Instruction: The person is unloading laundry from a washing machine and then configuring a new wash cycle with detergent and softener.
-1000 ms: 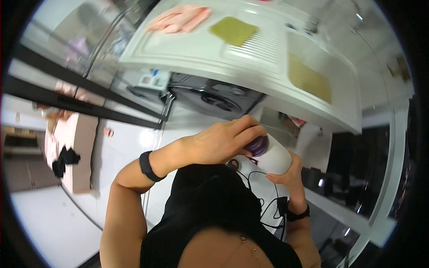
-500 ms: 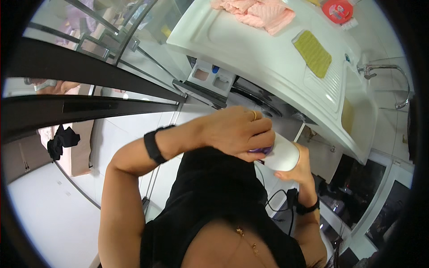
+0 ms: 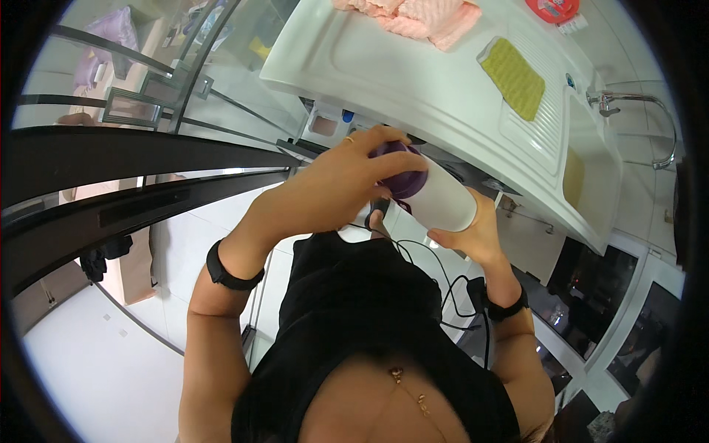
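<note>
My left hand (image 3: 351, 173) grips the round purple cap (image 3: 401, 177) at one end of a white bottle (image 3: 443, 199), with its fingers curled over it; whether the cap is loose I cannot tell. My right hand (image 3: 473, 229) is wrapped round the far end of the bottle, with the thumb underneath. The bottle lies tilted between my hands, in front of the white sink counter (image 3: 399, 74). Just behind my left hand is an open detergent drawer (image 3: 323, 127) of a washing machine, partly hidden by the hand.
A pink cloth (image 3: 421, 18), a green cloth (image 3: 513, 77) and a red container (image 3: 550, 9) lie on the counter. A chrome tap (image 3: 628, 100) stands at the right. A glass partition with dark rails (image 3: 140, 166) is on my left. Black cables (image 3: 450, 280) hang by my right arm.
Both hands and the bottle have moved up toward the counter and the detergent drawer. More of the purple cap shows now than half a second ago.
</note>
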`<state>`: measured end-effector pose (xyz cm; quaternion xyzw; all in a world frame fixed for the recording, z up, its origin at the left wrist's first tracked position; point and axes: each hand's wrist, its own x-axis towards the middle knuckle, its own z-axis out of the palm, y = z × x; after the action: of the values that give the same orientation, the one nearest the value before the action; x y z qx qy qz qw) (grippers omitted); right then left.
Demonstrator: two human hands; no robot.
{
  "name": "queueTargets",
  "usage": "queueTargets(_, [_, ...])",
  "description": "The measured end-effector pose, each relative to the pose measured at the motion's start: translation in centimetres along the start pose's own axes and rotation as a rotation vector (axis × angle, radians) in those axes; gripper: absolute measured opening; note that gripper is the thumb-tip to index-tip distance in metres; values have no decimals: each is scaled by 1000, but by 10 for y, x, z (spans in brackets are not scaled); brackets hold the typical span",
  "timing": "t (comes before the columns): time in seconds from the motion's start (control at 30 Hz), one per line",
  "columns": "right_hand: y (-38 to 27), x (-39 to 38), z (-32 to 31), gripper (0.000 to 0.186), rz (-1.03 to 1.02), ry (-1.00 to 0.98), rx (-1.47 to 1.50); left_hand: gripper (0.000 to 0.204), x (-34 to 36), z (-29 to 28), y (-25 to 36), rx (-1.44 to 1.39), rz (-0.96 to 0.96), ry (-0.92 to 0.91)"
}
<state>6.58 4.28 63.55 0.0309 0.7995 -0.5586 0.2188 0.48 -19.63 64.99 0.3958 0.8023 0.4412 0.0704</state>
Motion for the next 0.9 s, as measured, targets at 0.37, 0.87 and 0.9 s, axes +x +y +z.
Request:
queueTargets(0.37, [7, 20, 1, 48, 9, -28, 55, 43, 8, -3, -18, -64, -271, -98])
queueTargets(0.87, [26, 36, 2, 47, -39, 31, 88, 51, 78, 0, -154, 623, -341, 224])
queueTargets(0.9, [27, 36, 2, 47, -45, 18, 116, 53, 79, -2, -151, 678, -315, 231])
